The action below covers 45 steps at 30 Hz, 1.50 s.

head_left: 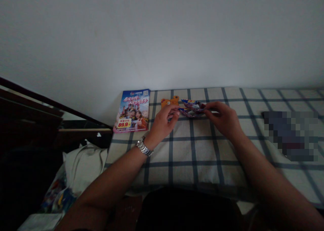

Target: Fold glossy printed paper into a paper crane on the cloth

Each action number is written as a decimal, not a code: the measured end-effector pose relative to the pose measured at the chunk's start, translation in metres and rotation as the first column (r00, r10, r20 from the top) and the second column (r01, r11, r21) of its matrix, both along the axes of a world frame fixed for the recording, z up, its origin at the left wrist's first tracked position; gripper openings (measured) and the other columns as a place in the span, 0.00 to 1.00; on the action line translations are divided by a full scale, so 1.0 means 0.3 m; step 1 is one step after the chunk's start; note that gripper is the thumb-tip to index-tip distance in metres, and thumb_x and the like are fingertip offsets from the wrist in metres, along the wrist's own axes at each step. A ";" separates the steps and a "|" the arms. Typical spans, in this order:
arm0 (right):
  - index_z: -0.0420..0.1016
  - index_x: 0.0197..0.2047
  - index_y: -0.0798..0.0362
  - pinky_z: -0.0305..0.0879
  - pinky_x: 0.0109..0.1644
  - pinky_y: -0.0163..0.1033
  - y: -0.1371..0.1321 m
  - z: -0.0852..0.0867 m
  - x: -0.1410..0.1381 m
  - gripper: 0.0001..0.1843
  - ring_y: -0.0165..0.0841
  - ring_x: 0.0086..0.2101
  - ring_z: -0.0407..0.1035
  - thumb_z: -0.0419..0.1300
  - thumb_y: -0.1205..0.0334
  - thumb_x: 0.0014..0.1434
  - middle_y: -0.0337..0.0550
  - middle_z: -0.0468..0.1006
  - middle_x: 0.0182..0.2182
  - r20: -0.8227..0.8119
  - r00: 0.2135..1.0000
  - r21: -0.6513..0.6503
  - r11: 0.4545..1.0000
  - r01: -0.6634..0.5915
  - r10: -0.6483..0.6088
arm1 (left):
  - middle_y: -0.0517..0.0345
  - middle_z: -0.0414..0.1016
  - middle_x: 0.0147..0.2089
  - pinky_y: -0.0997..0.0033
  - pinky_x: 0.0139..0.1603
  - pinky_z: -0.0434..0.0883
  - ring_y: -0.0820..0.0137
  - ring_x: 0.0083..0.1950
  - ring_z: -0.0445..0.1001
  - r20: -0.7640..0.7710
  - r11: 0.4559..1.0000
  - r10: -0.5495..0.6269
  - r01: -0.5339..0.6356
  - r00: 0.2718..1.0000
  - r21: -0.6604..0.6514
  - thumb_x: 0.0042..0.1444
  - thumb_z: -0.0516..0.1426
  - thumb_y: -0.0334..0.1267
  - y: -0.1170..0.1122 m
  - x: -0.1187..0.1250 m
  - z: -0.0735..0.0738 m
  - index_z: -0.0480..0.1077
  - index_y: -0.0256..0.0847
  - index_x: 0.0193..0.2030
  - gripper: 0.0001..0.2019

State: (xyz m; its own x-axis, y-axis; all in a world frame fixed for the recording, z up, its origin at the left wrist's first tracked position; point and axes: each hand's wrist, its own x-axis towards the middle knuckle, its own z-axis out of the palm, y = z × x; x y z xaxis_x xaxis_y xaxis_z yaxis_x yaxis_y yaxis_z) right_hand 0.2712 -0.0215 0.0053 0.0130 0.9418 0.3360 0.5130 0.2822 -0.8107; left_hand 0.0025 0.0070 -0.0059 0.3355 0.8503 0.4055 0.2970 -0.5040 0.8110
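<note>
A folded piece of printed paper [192, 104], blue, white and purple with a boat-like shape, is held just above the checked cloth. My left hand [164, 122], with a metal watch on its wrist, pinches its left end between thumb and fingers. At the opposite end, the thumb and fingers of my right hand [224, 119] are closed on the paper. An orange bear-shaped piece [165, 102] lies just behind my left hand, which partly covers it. To the left is a stack of printed flyers [134, 106] marked 89.9.
The checked cloth [182, 160] covers the surface up to the white wall [177, 38]. A blurred-out dark object [288, 133] lies at the right. Below the left edge are a white bag [84, 163] and colourful packages [59, 197]. A dark rail [55, 102] slopes along the left.
</note>
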 end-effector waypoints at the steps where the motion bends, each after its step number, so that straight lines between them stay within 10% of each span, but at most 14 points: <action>1: 0.79 0.43 0.48 0.85 0.46 0.48 -0.001 -0.001 0.000 0.07 0.43 0.45 0.81 0.66 0.54 0.65 0.45 0.83 0.45 0.004 1.000 0.000 1.000 -0.003 0.003 | 0.50 0.79 0.54 0.65 0.53 0.83 0.68 0.51 0.82 -0.006 1.000 0.003 -0.003 1.000 0.002 0.72 0.57 0.39 0.001 -0.001 -0.002 0.70 0.43 0.56 0.09; 27: 0.78 0.43 0.48 0.83 0.48 0.48 -0.016 0.022 -0.009 0.08 0.41 0.42 0.82 0.65 0.53 0.65 0.44 0.84 0.43 0.007 1.000 0.031 0.999 -0.021 0.021 | 0.61 0.78 0.36 0.71 0.38 0.76 0.71 0.36 0.78 -0.096 0.993 0.117 -0.117 0.988 0.006 0.63 0.61 0.29 0.011 -0.012 0.017 0.72 0.42 0.40 0.04; 45: 0.76 0.44 0.46 0.75 0.48 0.47 -0.021 0.040 -0.023 0.03 0.41 0.42 0.79 0.61 0.62 0.68 0.43 0.83 0.41 0.304 0.936 0.121 0.968 -0.221 0.176 | 0.63 0.75 0.34 0.72 0.35 0.73 0.72 0.34 0.75 -0.065 0.985 0.173 -0.173 0.983 -0.008 0.60 0.62 0.26 0.018 -0.016 0.009 0.70 0.41 0.39 0.07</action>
